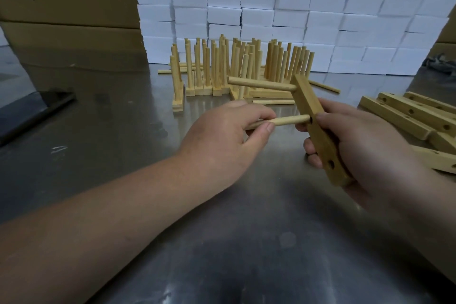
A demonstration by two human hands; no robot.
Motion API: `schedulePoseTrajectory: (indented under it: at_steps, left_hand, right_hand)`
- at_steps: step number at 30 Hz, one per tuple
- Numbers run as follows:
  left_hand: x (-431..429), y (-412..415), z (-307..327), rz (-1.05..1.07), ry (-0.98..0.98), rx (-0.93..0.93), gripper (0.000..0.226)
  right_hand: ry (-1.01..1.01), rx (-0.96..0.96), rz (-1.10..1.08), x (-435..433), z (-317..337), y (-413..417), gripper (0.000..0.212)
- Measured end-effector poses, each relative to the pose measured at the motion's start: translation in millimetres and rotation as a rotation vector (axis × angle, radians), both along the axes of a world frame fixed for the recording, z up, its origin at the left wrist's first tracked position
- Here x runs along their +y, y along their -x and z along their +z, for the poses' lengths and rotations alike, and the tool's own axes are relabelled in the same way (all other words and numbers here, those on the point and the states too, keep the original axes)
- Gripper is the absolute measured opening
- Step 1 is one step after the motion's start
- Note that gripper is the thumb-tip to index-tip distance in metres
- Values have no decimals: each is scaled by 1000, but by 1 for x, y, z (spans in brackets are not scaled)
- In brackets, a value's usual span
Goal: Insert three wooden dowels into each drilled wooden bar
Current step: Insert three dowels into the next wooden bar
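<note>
Grips the drilled bar [313,116] in right hand [365,145] fingers, tilted above the bench [246,242], one dowel [259,83] seated in its far hole. Pinches a second dowel [286,121] in left hand [222,138] fingers, tip at the middle hole.

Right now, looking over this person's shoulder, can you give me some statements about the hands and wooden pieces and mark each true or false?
1. The right hand grips the bar. True.
2. The bar already carries three dowels. False: only the first dowel sits in its top hole; the lowest hole is empty.
3. The left hand pinches the second dowel, its tip at the bar's middle hole. True.
4. The spare drilled bars lie to the person's left. False: they lie to the right.
5. The finished bars stand with dowels upright before the white blocks. True.
</note>
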State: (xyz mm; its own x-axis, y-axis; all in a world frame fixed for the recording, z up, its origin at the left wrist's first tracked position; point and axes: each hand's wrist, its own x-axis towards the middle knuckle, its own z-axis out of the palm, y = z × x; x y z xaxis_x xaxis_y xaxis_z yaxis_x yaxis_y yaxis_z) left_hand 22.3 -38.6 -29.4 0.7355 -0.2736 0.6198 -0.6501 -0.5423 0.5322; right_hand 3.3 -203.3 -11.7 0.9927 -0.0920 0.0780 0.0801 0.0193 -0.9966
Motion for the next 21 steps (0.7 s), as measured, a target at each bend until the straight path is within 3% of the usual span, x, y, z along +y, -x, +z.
schedulePoseTrajectory:
  at_steps: [21]
  left_hand:
    - [-4,3,4,32,-169,-37,23]
  right_hand:
    - [16,-23,38,5,-3,2,22]
